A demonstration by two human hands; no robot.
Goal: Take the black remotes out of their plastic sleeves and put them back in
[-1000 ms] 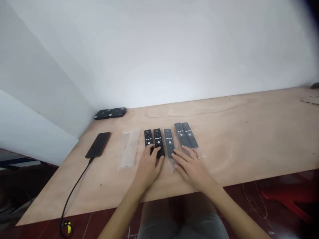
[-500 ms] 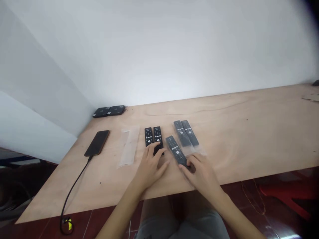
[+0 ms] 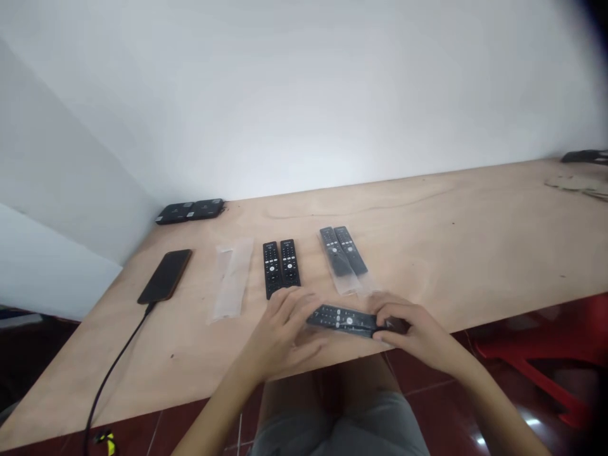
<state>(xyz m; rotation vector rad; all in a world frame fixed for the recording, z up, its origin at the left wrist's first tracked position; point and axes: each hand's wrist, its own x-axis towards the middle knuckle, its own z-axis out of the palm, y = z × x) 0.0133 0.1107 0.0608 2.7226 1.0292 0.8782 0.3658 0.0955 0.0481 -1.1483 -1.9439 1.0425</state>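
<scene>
you are pinching the right end of a sleeved remote (image 3: 349, 320) between the thumb and fingers of your right hand (image 3: 411, 323); the remote is lying crosswise by the table's near edge, buttons up. your left hand (image 3: 285, 332) is resting at its left end, thumb and fingers apart; cannot tell whether they are touching it. for a sound hold: be gripping the hard body through the film, not loose plastic alone, and be steadying the left end lightly so nothing is twisting.

just beyond your left fingers, two bare remotes (image 3: 289, 266) are lying side by side; your hand is hiding their near ends. farther right, two more sleeved remotes (image 3: 335, 252) are leaning left. to the left, a flat clear sleeve (image 3: 232, 278), then a phone (image 3: 164, 277) trailing a cable (image 3: 116, 361). far left, two black boxes (image 3: 205, 209) are sitting by the wall. button labels are blurring; the sleeve's mouth is hard to make out; a dark object (image 3: 584, 156) far right is running out of frame.
</scene>
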